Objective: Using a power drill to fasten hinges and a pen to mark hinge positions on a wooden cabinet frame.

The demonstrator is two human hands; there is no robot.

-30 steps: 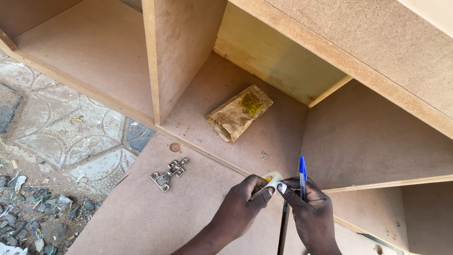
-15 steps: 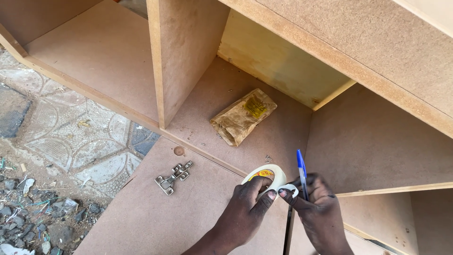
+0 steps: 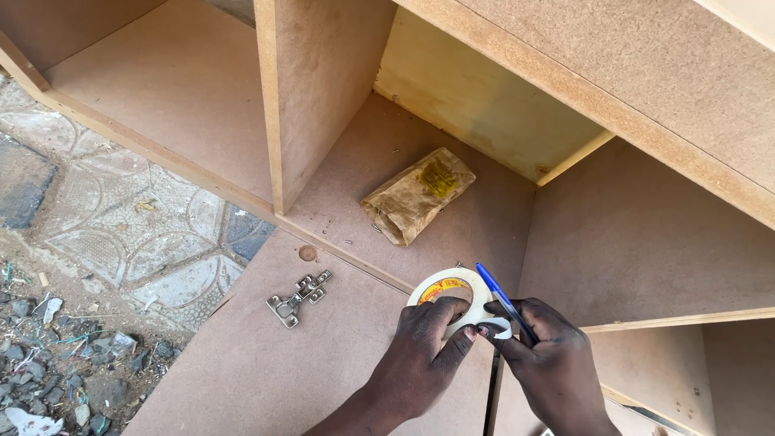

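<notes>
At the front edge of the open cabinet, over the flat board lying before it, both hands work on a roll of tape. Left hand: fingers curled over the roll's rim, holding it steady on edge. Right hand: fingers pinched at the roll's right side, apparently on the loose end of the tape, with a blue pen tucked between them and pointing up and away. Step in hand, by my reading: freeing or pulling off a length of tape. The next move would call for a firm hold on the roll while the right fingers draw the strip clear without dropping the pen. Nearby: a metal hinge on the board, well left of the hands; a brown paper packet on the cabinet's floor panel, behind the roll.
</notes>
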